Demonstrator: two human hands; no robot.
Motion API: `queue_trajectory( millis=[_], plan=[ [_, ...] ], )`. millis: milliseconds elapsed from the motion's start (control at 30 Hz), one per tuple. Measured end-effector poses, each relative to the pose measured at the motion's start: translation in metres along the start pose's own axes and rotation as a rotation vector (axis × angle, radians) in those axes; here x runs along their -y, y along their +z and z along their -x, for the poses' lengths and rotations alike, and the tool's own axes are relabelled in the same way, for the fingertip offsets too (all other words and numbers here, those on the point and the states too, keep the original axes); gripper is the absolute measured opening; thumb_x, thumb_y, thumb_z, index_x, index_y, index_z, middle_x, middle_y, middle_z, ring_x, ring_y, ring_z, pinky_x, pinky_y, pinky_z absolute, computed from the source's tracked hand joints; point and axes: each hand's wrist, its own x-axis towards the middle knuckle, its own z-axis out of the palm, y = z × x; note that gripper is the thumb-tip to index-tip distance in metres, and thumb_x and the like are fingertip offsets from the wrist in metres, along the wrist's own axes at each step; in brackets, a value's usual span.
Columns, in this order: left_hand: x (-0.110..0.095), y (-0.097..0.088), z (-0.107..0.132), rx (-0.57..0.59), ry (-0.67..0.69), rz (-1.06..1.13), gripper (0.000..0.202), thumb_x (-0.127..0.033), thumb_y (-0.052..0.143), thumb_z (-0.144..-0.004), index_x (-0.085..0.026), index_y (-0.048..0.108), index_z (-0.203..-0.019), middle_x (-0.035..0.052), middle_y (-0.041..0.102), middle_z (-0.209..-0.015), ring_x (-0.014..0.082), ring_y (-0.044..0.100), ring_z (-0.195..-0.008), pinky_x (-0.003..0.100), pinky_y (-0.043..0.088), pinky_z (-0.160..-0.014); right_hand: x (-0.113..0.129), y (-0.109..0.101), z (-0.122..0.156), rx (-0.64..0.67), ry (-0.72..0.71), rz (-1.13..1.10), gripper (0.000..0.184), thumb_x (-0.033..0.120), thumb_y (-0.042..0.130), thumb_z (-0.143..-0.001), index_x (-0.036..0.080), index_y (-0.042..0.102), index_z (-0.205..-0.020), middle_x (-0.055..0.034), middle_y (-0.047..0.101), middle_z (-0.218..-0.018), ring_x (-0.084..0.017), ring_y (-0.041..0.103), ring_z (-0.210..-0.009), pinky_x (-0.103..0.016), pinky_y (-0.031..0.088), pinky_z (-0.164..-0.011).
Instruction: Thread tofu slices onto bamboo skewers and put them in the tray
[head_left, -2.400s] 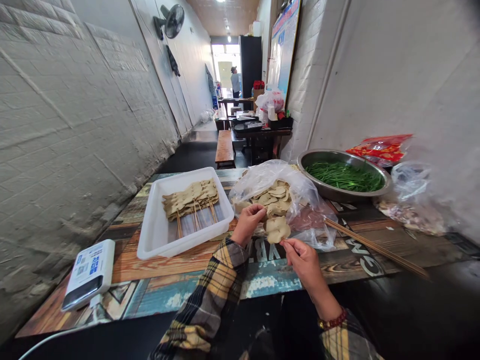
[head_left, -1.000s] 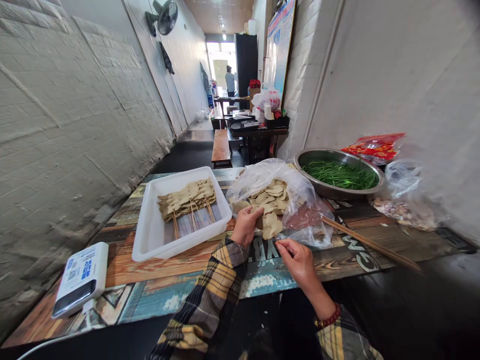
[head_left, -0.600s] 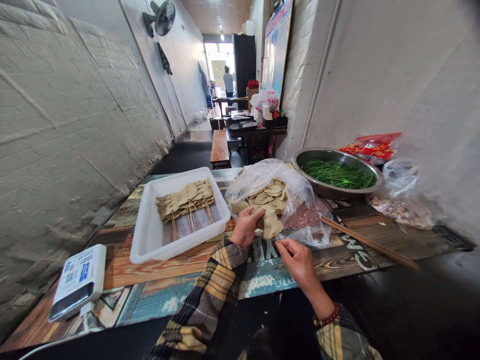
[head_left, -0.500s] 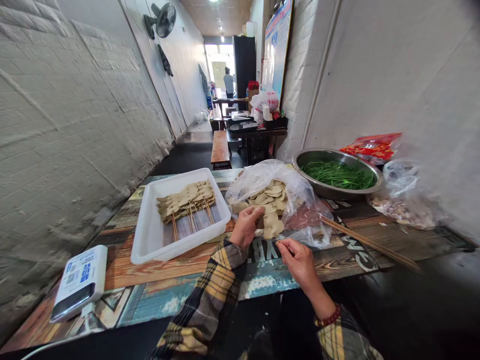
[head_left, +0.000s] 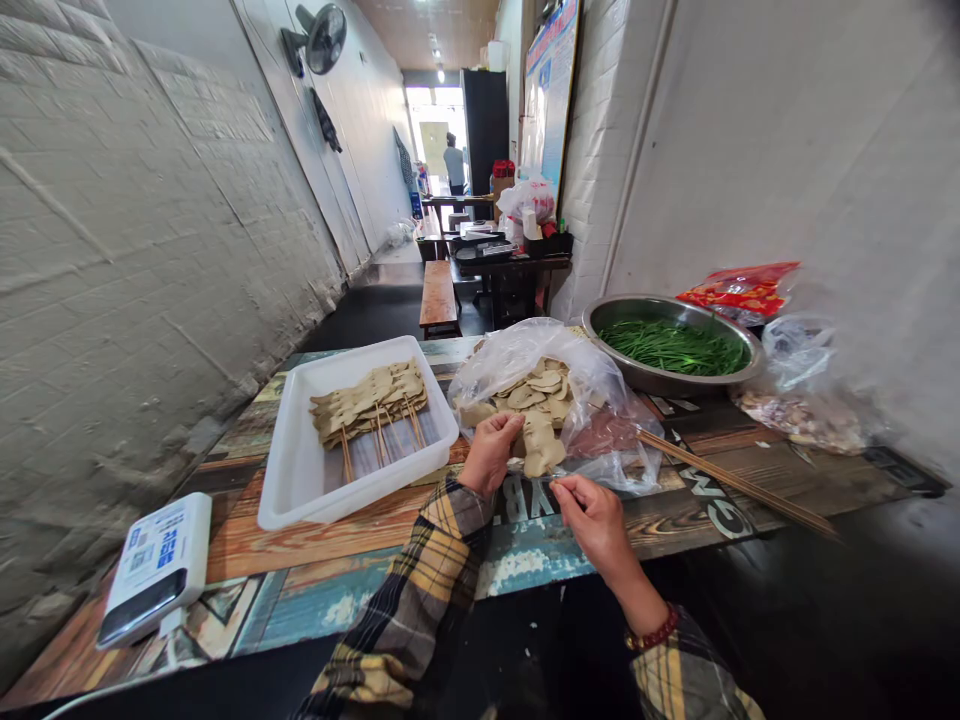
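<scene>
My left hand [head_left: 491, 448] is closed on flat tan tofu slices [head_left: 541, 450] at the mouth of a clear plastic bag [head_left: 551, 395] full of the same slices. My right hand [head_left: 589, 505] pinches the end of a thin bamboo skewer just below those slices, pointing into them. To the left, a white plastic tray [head_left: 300, 480] holds several finished tofu skewers [head_left: 369, 402] lying in a row.
A bundle of bare bamboo skewers [head_left: 739, 485] lies on the table to the right. Behind it stand a steel bowl [head_left: 667, 340] of green stems, a red packet [head_left: 739, 290] and another plastic bag [head_left: 806, 400]. A white device [head_left: 150, 565] sits at the near left. A person [head_left: 453, 165] stands far down the corridor.
My hands have stayed at the bag mouth, holding the slices and the skewer end. The slices sit slightly closer to my left hand. The view has shifted a little.
</scene>
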Motion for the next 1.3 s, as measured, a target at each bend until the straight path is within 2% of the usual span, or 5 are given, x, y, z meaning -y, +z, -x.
queue_trajectory(
  millis=[333, 533, 667, 833, 1300],
  plan=[
    [-0.0041, 0.0053, 0.0066, 0.160, -0.156, -0.018, 0.040, -0.034, 0.087, -0.055, -0.012, 0.068, -0.081, 0.0044, 0.069, -0.072, 0.0140, 0.063, -0.061, 0.025, 0.051, -0.060, -0.0026, 0.0016, -0.0029, -0.115, 0.098, -0.160, 0.031, 0.041, 0.052, -0.091, 0.015, 0.065, -0.080, 0.0049, 0.050, -0.049, -0.011, 0.047, -0.046, -0.022, 0.035, -0.049],
    [-0.0035, 0.0079, 0.0057, 0.085, -0.094, -0.059, 0.036, -0.040, 0.085, -0.057, -0.013, 0.065, -0.069, -0.0008, 0.061, -0.059, 0.0091, 0.055, -0.051, 0.020, 0.046, -0.051, 0.0015, 0.0009, -0.0051, -0.107, 0.096, -0.149, 0.030, 0.039, 0.053, -0.090, 0.015, 0.066, -0.078, 0.0048, 0.051, -0.048, -0.011, 0.049, -0.045, -0.023, 0.037, -0.051],
    [-0.0015, 0.0069, 0.0044, 0.093, -0.133, -0.014, 0.039, -0.047, 0.081, -0.061, -0.013, 0.068, -0.076, 0.0014, 0.064, -0.064, 0.0108, 0.057, -0.054, 0.022, 0.047, -0.052, 0.0018, 0.0005, -0.0047, -0.050, 0.075, -0.127, 0.029, 0.038, 0.052, -0.091, 0.015, 0.066, -0.079, 0.0050, 0.051, -0.047, -0.011, 0.049, -0.044, -0.023, 0.037, -0.051],
    [0.0013, 0.0068, 0.0039, 0.022, -0.088, -0.014, 0.036, -0.041, 0.084, -0.057, -0.013, 0.067, -0.071, -0.0002, 0.063, -0.061, 0.0090, 0.055, -0.051, 0.020, 0.045, -0.050, 0.0034, 0.0005, -0.0052, -0.001, 0.024, -0.067, 0.028, 0.036, 0.052, -0.091, 0.016, 0.067, -0.078, 0.0044, 0.053, -0.047, -0.011, 0.051, -0.046, -0.022, 0.038, -0.052],
    [-0.0055, 0.0090, 0.0045, -0.008, -0.012, 0.079, 0.039, -0.043, 0.084, -0.055, -0.014, 0.065, -0.072, 0.0033, 0.067, -0.063, 0.0178, 0.065, -0.067, 0.025, 0.048, -0.059, 0.0045, 0.0013, -0.0046, -0.007, -0.040, 0.018, 0.029, 0.035, 0.051, -0.090, 0.019, 0.071, -0.079, 0.0028, 0.059, -0.050, -0.013, 0.054, -0.048, -0.021, 0.039, -0.050]
  ],
)
